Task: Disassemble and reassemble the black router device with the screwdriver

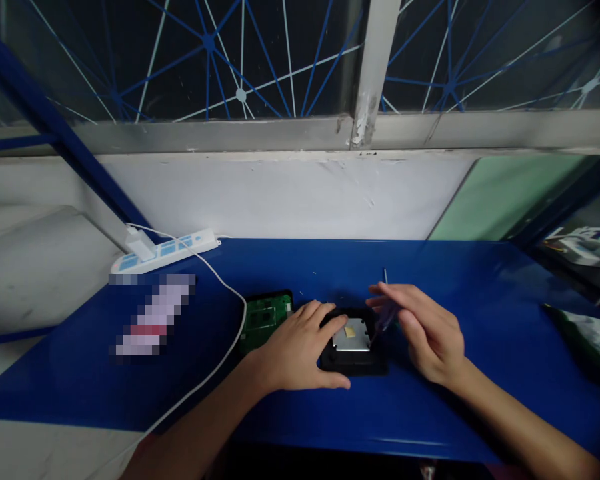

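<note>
My left hand (300, 350) lies over the left side of a black plastic case (355, 365), its thumb along the near edge and its index finger reaching onto the silver metal plate (351, 339) inside. A small yellowish square sits on that plate. Left of the case, partly behind my left hand, is a green circuit board (265, 317) in a dark tray. At the case's right side my right hand (427, 330) has its fingers closed round a screwdriver (389, 315) with a translucent purple handle, blurred. A thin metal shaft shows above the fingers; whether its tip touches the case I cannot tell.
A white power strip (167, 252) with a plugged-in charger stands at the back left. Its white cable (243, 300) runs across the blue table (305, 413) past the circuit board. A blurred-out pale object (155, 313) lies left, a silvery bag (587, 340) at the right edge.
</note>
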Demonstrator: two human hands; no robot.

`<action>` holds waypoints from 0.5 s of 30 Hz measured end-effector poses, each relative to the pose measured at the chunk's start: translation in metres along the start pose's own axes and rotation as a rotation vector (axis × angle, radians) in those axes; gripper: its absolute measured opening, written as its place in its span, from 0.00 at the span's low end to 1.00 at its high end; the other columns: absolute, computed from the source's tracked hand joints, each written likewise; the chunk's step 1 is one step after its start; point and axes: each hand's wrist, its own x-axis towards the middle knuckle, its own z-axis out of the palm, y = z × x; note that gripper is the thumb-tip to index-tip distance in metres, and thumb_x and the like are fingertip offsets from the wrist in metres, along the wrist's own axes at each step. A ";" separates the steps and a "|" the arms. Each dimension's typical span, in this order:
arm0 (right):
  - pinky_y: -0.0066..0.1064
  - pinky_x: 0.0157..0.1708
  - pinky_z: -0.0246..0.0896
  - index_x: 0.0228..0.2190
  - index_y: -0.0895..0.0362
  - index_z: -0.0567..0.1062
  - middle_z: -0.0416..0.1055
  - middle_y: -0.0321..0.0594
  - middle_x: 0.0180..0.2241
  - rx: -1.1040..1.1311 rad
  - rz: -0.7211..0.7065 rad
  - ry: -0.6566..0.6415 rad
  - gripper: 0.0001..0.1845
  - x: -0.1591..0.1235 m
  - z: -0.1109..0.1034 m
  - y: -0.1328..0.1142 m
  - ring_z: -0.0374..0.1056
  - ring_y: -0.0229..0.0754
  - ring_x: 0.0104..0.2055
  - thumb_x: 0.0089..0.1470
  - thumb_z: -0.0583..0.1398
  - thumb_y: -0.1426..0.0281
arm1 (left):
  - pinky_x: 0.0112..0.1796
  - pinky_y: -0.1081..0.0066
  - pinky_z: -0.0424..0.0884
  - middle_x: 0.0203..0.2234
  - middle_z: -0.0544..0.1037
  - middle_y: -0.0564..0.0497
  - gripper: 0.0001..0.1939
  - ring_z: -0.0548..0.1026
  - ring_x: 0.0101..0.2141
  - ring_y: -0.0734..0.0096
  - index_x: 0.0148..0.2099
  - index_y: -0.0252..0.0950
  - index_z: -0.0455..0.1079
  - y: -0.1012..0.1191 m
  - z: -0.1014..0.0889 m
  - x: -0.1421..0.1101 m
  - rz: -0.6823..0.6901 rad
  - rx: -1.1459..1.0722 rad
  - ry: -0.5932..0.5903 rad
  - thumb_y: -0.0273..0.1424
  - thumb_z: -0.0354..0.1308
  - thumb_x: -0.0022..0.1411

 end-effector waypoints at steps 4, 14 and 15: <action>0.37 0.40 0.76 0.64 0.50 0.64 0.77 0.46 0.50 -0.003 0.016 -0.016 0.31 0.002 -0.001 -0.004 0.77 0.43 0.44 0.63 0.56 0.80 | 0.61 0.44 0.60 0.64 0.62 0.39 0.50 0.60 0.63 0.40 0.69 0.41 0.56 0.001 -0.001 0.000 -0.004 0.019 -0.012 0.60 0.65 0.53; 0.36 0.34 0.76 0.53 0.52 0.74 0.80 0.43 0.38 -0.011 0.001 0.026 0.22 0.005 -0.003 -0.004 0.77 0.45 0.37 0.57 0.66 0.76 | 0.62 0.45 0.60 0.64 0.63 0.40 0.50 0.60 0.63 0.40 0.69 0.41 0.56 0.000 0.001 0.000 -0.001 0.002 -0.003 0.61 0.65 0.53; 0.36 0.34 0.76 0.53 0.52 0.74 0.79 0.43 0.37 -0.007 -0.003 0.022 0.22 0.005 -0.003 -0.004 0.77 0.44 0.37 0.57 0.66 0.76 | 0.62 0.45 0.60 0.64 0.63 0.40 0.51 0.61 0.63 0.40 0.69 0.40 0.56 0.000 0.001 0.000 0.000 0.002 -0.003 0.61 0.65 0.53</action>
